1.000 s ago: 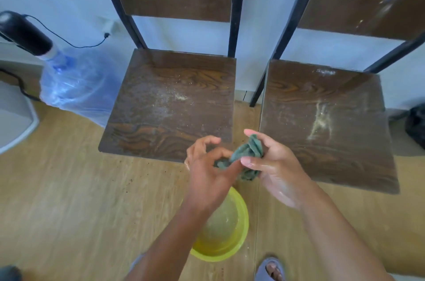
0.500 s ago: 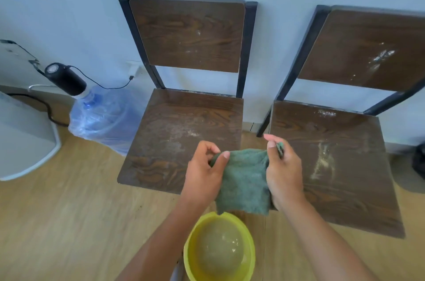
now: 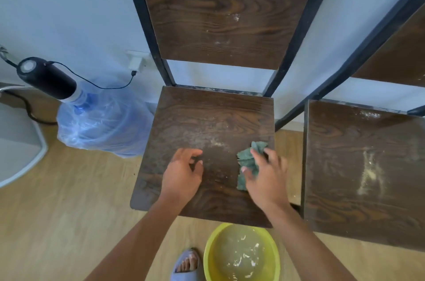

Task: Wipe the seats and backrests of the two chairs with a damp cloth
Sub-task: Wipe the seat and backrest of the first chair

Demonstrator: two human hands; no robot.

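Two dark wooden chairs with black metal frames stand against the wall. The left chair's seat (image 3: 207, 124) is dusty with pale specks, and its backrest (image 3: 225, 16) has a few white marks. The right chair's seat (image 3: 358, 165) carries a long pale smear; its backrest (image 3: 395, 50) is partly cut off. My right hand (image 3: 266, 177) grips a crumpled green cloth (image 3: 247, 158) over the right part of the left seat. My left hand (image 3: 181, 174) hovers over the same seat, fingers spread and holding nothing.
A yellow basin (image 3: 241, 255) of cloudy water sits on the wooden floor in front of the left chair, beside my sandalled foot (image 3: 186, 264). A blue water jug with a black pump (image 3: 96, 119) stands left of the chair. A white object's edge (image 3: 20, 142) lies far left.
The cloth was held spread between both hands above the basin. Now my left hand has let go, and my right hand has bunched the cloth and brought it over the left seat.
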